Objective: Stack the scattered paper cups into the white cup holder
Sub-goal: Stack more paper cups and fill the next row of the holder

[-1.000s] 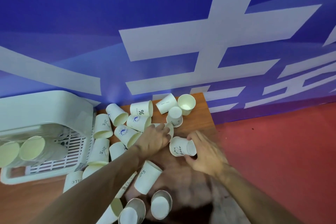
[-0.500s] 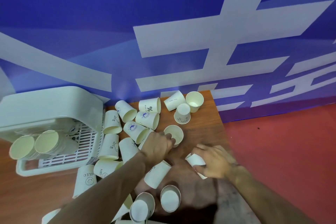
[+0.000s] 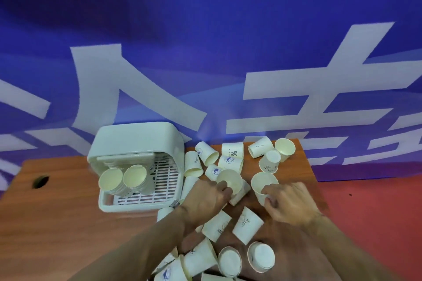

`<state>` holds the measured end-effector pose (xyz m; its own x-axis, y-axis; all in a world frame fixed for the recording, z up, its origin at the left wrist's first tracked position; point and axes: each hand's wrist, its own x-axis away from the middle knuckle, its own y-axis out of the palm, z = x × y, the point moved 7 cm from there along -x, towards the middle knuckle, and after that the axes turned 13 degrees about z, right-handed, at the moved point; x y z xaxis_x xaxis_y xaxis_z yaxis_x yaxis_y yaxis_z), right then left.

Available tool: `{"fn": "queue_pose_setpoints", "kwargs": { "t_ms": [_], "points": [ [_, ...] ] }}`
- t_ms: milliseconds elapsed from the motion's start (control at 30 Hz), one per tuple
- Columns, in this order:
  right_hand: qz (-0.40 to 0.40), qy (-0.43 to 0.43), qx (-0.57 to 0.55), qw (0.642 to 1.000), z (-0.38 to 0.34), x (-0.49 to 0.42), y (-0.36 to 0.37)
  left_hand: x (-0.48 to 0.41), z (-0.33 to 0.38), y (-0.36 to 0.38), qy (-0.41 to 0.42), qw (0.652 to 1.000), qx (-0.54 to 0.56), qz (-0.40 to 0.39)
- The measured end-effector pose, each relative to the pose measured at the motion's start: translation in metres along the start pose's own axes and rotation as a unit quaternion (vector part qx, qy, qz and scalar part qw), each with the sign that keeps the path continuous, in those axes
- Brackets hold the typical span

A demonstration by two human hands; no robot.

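Several white paper cups (image 3: pixel 233 157) lie scattered on a wooden table (image 3: pixel 57 223), some on their sides, some upside down. The white cup holder (image 3: pixel 137 143) stands at the back left and holds two stacks of cups (image 3: pixel 123 179) lying on its slatted floor. My left hand (image 3: pixel 206 198) grips one cup (image 3: pixel 229 181) with its mouth facing up. My right hand (image 3: pixel 290 205) holds another upright cup (image 3: pixel 263 183) just to the right of it. The two held cups sit side by side, close together.
A blue banner wall with large white characters (image 3: pixel 296 98) rises right behind the table. Red floor (image 3: pixel 376 223) lies past the table's right edge. A dark round hole (image 3: pixel 40 181) is in the tabletop at the far left.
The view has swung left, so the holder now sits nearer the middle. My left hand has picked up a cup. My right hand has turned its cup upright and brought it beside the left one.
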<state>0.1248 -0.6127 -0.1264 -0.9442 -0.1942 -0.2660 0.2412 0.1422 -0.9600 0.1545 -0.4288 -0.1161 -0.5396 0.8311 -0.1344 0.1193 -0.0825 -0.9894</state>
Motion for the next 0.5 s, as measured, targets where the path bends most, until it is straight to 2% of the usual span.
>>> {"fn": "queue_pose_setpoints", "kwargs": {
  "t_ms": [133, 333, 500],
  "points": [
    [0.022, -0.032, -0.007, 0.999, -0.071, -0.029, -0.007, 0.061, -0.04, -0.028, -0.007, 1.0, -0.016, 0.02],
    [0.077, -0.103, -0.056, 0.99, -0.184, -0.073, -0.013, 0.15, -0.107, -0.054, -0.046, 0.997, -0.056, 0.007],
    [0.106, -0.12, -0.093, 0.983, -0.255, -0.101, -0.008, 0.211, -0.159, -0.07, -0.082, 0.994, -0.069, 0.001]
  ]
}}
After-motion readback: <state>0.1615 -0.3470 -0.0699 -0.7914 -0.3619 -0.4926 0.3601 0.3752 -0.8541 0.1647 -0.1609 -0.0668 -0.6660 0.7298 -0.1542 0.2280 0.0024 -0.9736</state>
